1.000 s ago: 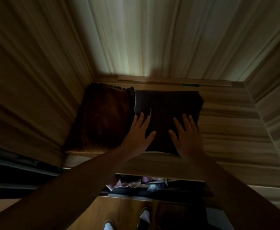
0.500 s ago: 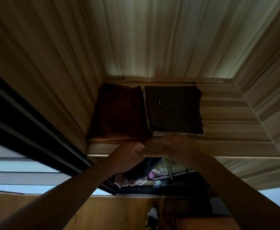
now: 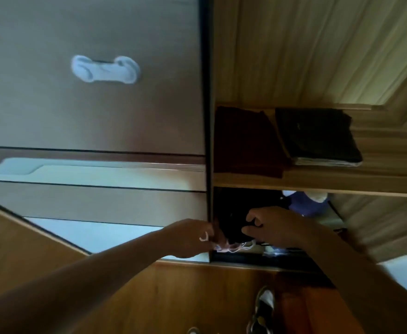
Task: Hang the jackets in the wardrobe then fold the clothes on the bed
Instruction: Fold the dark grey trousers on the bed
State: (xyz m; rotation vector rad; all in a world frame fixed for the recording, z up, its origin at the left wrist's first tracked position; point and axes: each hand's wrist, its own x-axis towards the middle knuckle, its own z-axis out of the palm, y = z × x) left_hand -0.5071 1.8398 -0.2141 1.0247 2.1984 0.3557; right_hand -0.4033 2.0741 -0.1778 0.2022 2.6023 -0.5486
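Dark garments (image 3: pixel 231 213) are noted in the compartment under the shelf (image 3: pixel 318 180) — directly ahead of the right hand (image 3: pixel 273 227) and just right of the left hand (image 3: pixel 190 238). The right hand is judged the nearer. Its thumb and curled fingers are set against the dark cloth, though a grip cannot be confirmed in the gloom. The left hand is held at the door (image 3: pixel 96 104) edge, fingers curled beside pale strands (image 3: pixel 233 248); whether anything is pinched cannot be told. The garments' long axis cannot be read — only a black mass is seen. The brown pile (image 3: pixel 246 141) and dark pile (image 3: pixel 318 133) are laid side by side on the shelf, above both hands.

Half a second earlier the hands were met at the shelf's front lip. Now they are dropped below it and spread apart. The piles are unchanged. The door is now swung into the left of the view.
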